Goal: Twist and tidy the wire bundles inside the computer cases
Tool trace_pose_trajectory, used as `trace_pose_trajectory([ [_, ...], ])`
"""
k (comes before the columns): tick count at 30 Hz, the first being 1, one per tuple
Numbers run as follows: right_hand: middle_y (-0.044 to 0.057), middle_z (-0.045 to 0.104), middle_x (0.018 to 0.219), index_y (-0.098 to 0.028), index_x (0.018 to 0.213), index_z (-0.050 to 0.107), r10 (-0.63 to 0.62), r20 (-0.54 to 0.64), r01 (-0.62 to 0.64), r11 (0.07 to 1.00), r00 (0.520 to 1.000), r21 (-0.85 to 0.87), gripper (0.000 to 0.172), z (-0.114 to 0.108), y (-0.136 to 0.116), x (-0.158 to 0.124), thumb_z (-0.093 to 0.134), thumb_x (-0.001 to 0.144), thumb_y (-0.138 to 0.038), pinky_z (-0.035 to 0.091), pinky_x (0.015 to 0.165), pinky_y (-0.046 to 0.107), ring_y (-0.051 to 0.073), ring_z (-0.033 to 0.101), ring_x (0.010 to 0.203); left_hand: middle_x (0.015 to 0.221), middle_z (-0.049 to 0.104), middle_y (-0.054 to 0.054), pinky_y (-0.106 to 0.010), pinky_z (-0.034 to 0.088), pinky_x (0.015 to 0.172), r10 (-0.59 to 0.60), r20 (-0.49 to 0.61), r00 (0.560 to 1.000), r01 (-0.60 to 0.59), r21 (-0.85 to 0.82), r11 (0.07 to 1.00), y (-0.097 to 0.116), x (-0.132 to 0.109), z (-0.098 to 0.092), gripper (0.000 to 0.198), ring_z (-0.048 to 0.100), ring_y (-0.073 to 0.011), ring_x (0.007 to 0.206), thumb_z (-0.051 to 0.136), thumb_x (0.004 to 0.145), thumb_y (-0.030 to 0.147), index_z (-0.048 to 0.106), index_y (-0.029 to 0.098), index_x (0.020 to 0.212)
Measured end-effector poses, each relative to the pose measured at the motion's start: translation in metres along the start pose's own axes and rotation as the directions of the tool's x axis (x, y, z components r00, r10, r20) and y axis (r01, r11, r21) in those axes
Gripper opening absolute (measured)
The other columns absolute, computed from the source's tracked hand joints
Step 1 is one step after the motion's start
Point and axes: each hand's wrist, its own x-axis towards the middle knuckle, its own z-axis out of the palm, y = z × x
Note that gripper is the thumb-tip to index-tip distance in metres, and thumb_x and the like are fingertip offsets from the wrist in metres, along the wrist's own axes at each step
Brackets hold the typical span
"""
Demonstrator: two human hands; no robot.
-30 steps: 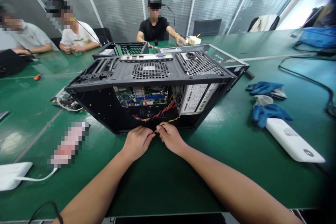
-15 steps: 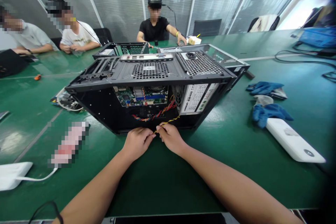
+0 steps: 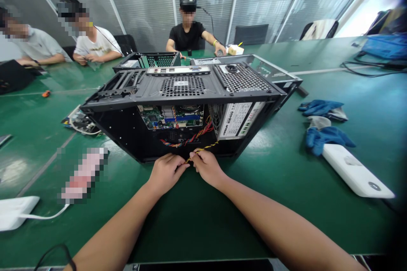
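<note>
Cable (image 3: pixel 208 147), twisted yellow and black, comes out by the PSU (image 3: pixel 238 120) in the case (image 3: pixel 149 89) and slants down toward the desk's (image 3: pixel 203 224) near edge. Fingers of the left hand (image 3: pixel 167 172) and right hand (image 3: pixel 208 168) pinch it just beside each other, a short bit showing between. Right of the case, a glove (image 3: pixel 332 137) touches a power bank (image 3: pixel 356 171); a person (image 3: pixel 187 36) sits at the far edge.
</note>
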Motion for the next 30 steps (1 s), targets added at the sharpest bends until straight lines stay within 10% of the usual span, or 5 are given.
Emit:
trace_pose_trajectory([
  [13,-0.003,0.051,0.058,-0.019,0.069,0.051,0.043,0.005,-0.043,0.999,0.999,0.016,0.028,0.0006,0.0017,0.0000,0.044,0.091,-0.033,0.039,0.050,0.023,0.011,0.051,0.048,0.068,0.063,0.000,-0.026,0.043,0.063,-0.056,0.082,0.995,0.060,-0.058,0.996,0.0035,0.0031,-0.0036,0.015,0.059,-0.0140,0.063,0.053,0.093,0.025,0.061,0.018,0.081],
  [30,-0.004,0.050,0.053,-0.020,0.061,0.048,0.026,-0.012,-0.026,1.000,1.000,0.011,0.033,-0.0005,-0.0026,0.0000,0.046,0.091,-0.033,0.038,0.050,0.023,0.010,0.050,0.046,0.069,0.063,-0.002,-0.028,0.044,0.064,0.030,-0.074,0.997,-0.027,0.036,0.999,0.0020,0.0023,-0.0032,0.018,0.056,-0.0150,0.065,0.056,0.091,0.029,0.062,0.018,0.077],
])
